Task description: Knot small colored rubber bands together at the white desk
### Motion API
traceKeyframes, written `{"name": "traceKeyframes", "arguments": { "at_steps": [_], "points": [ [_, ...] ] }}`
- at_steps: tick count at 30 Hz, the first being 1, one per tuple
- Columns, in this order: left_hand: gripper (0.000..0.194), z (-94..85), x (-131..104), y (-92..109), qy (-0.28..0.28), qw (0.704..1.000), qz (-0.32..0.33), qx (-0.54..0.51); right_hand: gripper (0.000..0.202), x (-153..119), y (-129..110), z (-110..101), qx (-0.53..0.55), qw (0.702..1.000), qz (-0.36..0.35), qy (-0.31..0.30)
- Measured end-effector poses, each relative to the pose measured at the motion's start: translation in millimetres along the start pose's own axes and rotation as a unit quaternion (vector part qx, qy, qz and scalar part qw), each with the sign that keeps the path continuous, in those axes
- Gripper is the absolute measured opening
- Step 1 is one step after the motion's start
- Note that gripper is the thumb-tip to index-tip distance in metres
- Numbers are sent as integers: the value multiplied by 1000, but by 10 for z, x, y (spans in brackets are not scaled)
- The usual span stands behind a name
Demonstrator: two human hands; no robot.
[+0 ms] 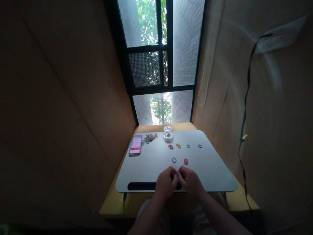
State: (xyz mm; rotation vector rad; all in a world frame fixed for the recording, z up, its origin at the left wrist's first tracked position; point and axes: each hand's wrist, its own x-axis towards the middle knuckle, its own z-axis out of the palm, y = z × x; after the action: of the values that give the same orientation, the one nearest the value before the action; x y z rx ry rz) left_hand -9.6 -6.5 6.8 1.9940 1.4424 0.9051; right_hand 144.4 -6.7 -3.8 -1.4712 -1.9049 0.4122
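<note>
My left hand and my right hand meet low over the front of a white lap table. Both have thumb and fingers pinched together; anything between the fingertips is too small or hidden to make out. Just beyond them lie a purple ring-shaped band and pink bands. Farther back runs a row of small bands: red, yellow, green and dark blue. At the back left, a loose heap of mixed coloured bands spreads out.
A phone with a lit, blurred screen lies at the table's left edge. Behind the row stands a small clear container. A dark slot runs along the front edge. Walls flank both sides, a window ahead; a black cord hangs right.
</note>
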Motion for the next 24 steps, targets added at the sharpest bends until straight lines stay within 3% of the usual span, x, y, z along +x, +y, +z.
{"name": "traceKeyframes", "arguments": {
  "at_steps": [24],
  "points": [
    [6, 2, 5, -9, 4, 1000, 5, 1, 16, -6, 19, 7, -8, 1000, -5, -3]
  ]
}}
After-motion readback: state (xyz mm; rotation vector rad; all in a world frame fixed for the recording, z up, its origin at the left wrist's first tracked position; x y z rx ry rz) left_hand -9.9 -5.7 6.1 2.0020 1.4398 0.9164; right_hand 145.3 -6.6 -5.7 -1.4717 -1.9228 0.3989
